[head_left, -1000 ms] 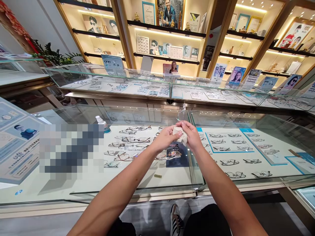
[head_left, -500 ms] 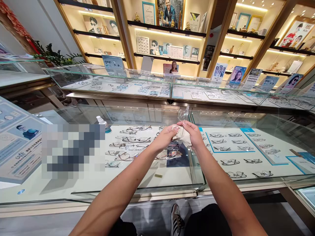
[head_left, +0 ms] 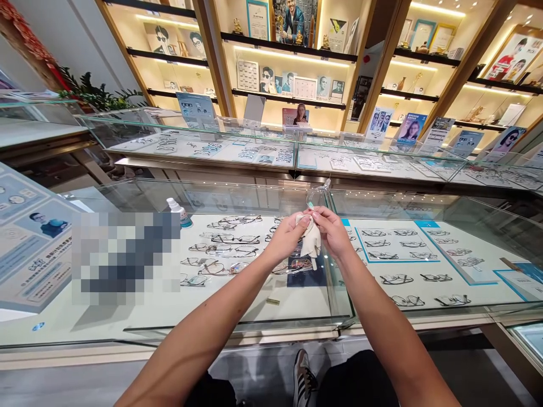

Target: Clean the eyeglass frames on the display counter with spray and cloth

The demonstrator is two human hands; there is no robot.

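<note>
A clear-rimmed pair of glasses (head_left: 311,195) stands up beyond my fingers, a lens catching a greenish reflection. My left hand (head_left: 288,234) is closed with thumb and fingers pinching a cream cleaning cloth (head_left: 313,240), whose lower part hangs down. Close beside it, my right hand (head_left: 335,232) pinches the glasses near the lens, fingertips almost meeting the left ones. The cloth and fingers hide the nearer part of the frame. Both hands are over the glass display case (head_left: 297,322), above rows of spectacles (head_left: 235,240).
A white spray bottle (head_left: 178,213) stands on the case to the left, beside a blurred patch and a blue leaflet stand (head_left: 34,243). More spectacles (head_left: 396,278) lie in the right-hand section. A small gold-coloured bar (head_left: 272,301) lies near the front edge. Another glass case (head_left: 203,150) runs behind.
The cloth, bunched between both hands before, now hangs down from my left fingers. My right fingers have shifted slightly left and lower, and more of the glasses shows.
</note>
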